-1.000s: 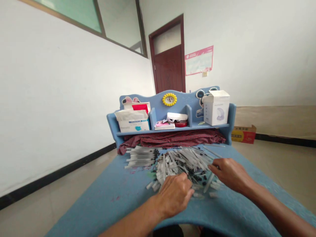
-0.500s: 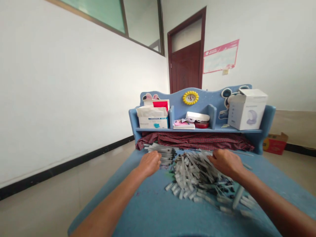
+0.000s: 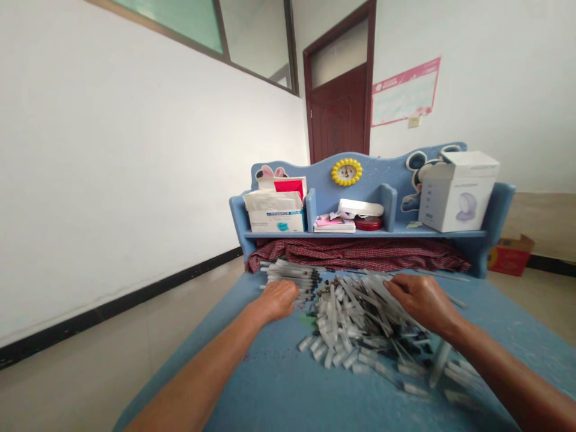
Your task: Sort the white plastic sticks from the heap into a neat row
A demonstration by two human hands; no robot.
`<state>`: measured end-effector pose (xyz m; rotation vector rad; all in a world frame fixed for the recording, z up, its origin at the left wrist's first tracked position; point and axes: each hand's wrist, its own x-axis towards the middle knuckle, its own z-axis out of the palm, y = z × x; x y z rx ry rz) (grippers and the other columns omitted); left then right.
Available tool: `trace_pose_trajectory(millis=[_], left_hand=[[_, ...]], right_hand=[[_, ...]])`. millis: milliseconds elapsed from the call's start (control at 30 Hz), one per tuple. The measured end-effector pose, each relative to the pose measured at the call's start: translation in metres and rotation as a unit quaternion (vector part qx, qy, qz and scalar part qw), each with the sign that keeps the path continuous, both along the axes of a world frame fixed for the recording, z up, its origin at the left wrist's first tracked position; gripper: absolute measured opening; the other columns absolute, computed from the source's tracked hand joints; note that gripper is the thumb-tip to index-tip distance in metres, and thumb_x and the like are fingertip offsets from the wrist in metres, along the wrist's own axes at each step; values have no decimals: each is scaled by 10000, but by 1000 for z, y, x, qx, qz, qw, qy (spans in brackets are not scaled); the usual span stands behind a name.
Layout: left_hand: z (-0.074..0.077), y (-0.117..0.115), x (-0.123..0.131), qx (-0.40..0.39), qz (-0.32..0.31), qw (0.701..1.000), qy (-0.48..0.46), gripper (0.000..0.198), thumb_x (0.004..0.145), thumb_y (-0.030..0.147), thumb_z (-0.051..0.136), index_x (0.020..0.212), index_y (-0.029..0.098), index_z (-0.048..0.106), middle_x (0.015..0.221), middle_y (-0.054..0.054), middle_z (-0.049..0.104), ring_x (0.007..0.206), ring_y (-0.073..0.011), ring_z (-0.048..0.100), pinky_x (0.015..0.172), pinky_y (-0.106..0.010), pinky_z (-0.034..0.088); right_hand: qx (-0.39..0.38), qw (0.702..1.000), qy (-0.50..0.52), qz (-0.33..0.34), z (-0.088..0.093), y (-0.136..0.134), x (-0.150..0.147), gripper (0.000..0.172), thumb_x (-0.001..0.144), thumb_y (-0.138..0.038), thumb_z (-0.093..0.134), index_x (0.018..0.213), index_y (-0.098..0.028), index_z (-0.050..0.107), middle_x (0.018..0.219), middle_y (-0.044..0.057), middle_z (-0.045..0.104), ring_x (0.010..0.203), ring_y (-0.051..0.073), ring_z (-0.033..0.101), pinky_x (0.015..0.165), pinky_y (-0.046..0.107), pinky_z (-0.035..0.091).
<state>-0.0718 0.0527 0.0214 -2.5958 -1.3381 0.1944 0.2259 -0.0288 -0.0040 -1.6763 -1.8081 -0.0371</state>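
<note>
While two hands are seen above one blue table, the left hand is curled at the near edge of one row of pens; the right hand is bent, thumb against forefinger, over the right side of one heap of pen parts, too many to be counted. Both hands' fingertips are partly hidden, so whether anything is gripped cannot be told. Print on two boxes, one blue-and-white, one white, cannot be read.

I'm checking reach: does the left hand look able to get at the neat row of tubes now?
Probably yes: the left hand is at the near side of the row, with nothing visible between them.
</note>
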Motion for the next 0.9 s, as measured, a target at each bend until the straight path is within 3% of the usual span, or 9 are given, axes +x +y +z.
trace_pose_trajectory(millis=[167,333,467,600,733,900], left_hand=[[19,-23,20,27,-79,996,-40,51,743,175,485,769,179,530,870,-55,599,794,-201,575,643,-271,411],[26,-58,60,32,-200,967,-155,28,772,165,472,756,186,465,791,-15,547,676,-148,518,592,-246,376],[17,-73,76,38,-251,947,-200,44,806,145,443,781,179,452,802,-27,527,701,-152,513,603,-249,386],[5,-73,75,52,-288,924,-246,88,855,139,402,814,166,475,820,-46,528,753,-160,519,646,-250,416],[-5,-66,70,72,-272,915,-291,141,918,189,385,934,156,521,804,-39,559,731,-151,540,649,-245,430],[-15,-61,69,109,-268,912,-292,186,934,235,397,853,162,548,718,-23,569,661,-149,543,585,-240,406]], right_hand=[[33,994,74,67,4,-10,-13,410,865,-452,415,567,-174,456,515,-42,350,500,90,309,513,238,233],[-4,977,139,159,9,-21,-28,434,878,-450,419,541,-179,378,518,-52,276,495,82,275,469,223,213],[-56,959,199,194,8,-26,-30,461,882,-457,408,512,-185,372,472,-50,306,454,78,300,441,219,224],[-103,938,253,212,10,-29,-27,457,870,-464,433,509,-185,400,440,-44,376,427,73,320,424,209,254],[-152,919,295,213,14,-30,-25,451,851,-478,463,517,-175,453,428,-32,446,376,58,317,381,197,242],[-174,907,315,219,16,-29,-20,418,819,-506,505,589,-157,521,448,-21,497,353,56,349,357,186,246]])
